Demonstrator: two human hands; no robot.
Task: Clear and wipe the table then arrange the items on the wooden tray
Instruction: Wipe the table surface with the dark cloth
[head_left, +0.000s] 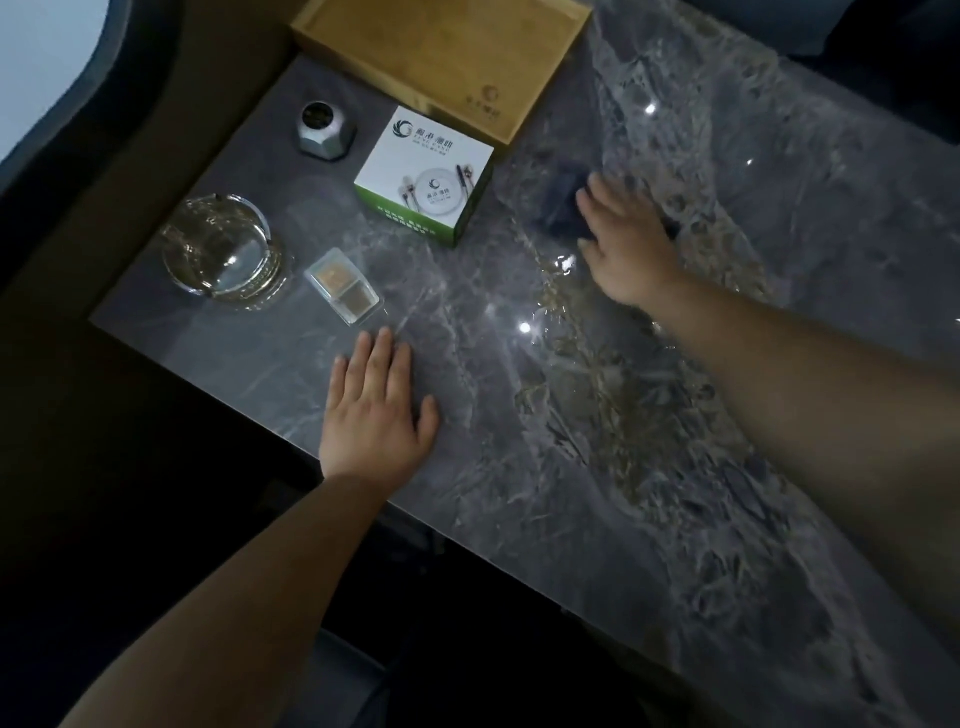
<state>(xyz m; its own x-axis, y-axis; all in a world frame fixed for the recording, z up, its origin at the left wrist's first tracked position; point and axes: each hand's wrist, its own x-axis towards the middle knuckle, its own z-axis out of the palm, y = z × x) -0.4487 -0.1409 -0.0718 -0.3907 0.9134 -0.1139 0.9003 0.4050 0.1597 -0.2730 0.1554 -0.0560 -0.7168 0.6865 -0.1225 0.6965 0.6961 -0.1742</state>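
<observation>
The grey marble table (597, 467) fills the view. An empty wooden tray (441, 57) lies at its far edge. In front of the tray stand a white and green box (423, 176), a grey faceted metal holder (326, 130), a glass ashtray (221, 252) and a small clear two-part container (343, 286). My right hand (623, 239) presses flat on a dark cloth (561, 200), right of the box. My left hand (376, 405) rests flat on the table near its front edge, just below the clear container, holding nothing.
The table's left and front edges drop into dark floor space. A pale curved surface (47, 57) shows at the top left. Bright light spots reflect off the wet-looking marble (524, 327) between my hands.
</observation>
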